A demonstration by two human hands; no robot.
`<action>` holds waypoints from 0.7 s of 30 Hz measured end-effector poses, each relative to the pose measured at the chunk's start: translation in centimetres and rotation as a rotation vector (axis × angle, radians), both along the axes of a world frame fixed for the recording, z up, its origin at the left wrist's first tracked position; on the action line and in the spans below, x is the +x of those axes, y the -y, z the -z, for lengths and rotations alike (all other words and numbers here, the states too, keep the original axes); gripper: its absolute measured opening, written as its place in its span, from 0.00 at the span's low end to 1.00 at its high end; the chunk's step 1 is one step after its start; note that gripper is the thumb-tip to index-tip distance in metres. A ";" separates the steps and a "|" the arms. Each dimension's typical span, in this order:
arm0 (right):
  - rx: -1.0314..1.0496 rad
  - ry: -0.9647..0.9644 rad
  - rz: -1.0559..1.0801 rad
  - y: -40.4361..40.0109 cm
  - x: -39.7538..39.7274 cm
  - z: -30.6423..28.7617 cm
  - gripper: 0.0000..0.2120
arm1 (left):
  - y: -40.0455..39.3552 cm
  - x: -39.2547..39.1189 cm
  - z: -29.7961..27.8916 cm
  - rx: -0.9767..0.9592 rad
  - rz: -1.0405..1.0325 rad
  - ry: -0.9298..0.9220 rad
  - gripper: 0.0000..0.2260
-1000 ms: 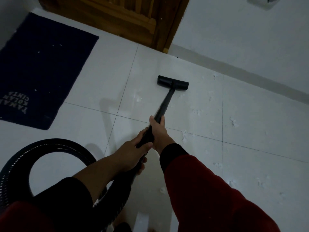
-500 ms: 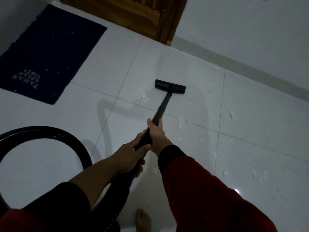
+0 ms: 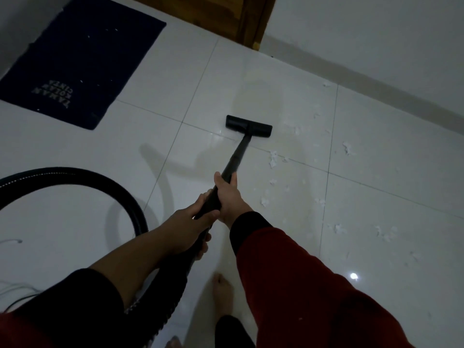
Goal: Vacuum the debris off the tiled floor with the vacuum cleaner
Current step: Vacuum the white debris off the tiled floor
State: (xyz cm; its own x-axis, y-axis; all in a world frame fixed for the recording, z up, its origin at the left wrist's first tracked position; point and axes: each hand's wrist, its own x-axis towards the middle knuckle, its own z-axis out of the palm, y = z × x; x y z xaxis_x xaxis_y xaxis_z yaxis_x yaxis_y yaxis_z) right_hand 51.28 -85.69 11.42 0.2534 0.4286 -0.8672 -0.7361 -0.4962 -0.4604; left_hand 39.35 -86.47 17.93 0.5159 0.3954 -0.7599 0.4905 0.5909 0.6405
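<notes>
Around the black wand (image 3: 234,163) both hands are wrapped tight. The right hand (image 3: 229,197) has the higher, farther grip, thumb lying along the tube; the left hand (image 3: 190,228) closes just behind and below it, where the wand meets the ribbed hose (image 3: 133,212). Both sleeves are red with dark cuffs, the left one pushed up the forearm.

From the grip the wand slants away and down to the flat head (image 3: 248,126), which sits on the white tiled floor (image 3: 389,197) right at a grout line. Debris (image 3: 273,158), small white shreds, lies scattered to the right of the head and wand, beside and beyond the right hand, the nearest clump close to the wand's lower end. More bits spread toward the wall (image 3: 376,46).

Leftward the hose loops in a wide arc over the tiles. A bare foot (image 3: 222,290) stands under the arms. Farther off at upper left lies a dark mat (image 3: 82,59) with pale lettering and white specks, near a wooden door (image 3: 226,13).
</notes>
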 end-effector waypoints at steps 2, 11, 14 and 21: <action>-0.010 0.021 -0.004 1.4 -1.7 -0.1 0.32 | 1.4 -1.7 -0.2 0.003 0.013 0.000 0.27; -0.022 0.043 0.007 6.7 -7.3 -0.6 0.31 | 6.2 -7.1 -0.2 0.005 0.064 -0.005 0.27; -0.032 0.053 -0.011 8.0 -7.8 -0.6 0.31 | 7.6 -7.6 0.1 0.005 0.067 0.000 0.27; -0.033 0.074 -0.031 11.6 -6.4 -0.8 0.32 | 11.8 -6.2 1.3 -0.038 -0.012 0.037 0.28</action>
State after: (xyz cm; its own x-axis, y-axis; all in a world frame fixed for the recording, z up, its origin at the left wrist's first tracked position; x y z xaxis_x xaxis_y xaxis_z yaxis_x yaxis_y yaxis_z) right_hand 44.87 -97.31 12.24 0.3049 0.4082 -0.8604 -0.6847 -0.5340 -0.4960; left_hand 33.14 -98.28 16.66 0.5393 0.3729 -0.7550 0.4592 0.6213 0.6349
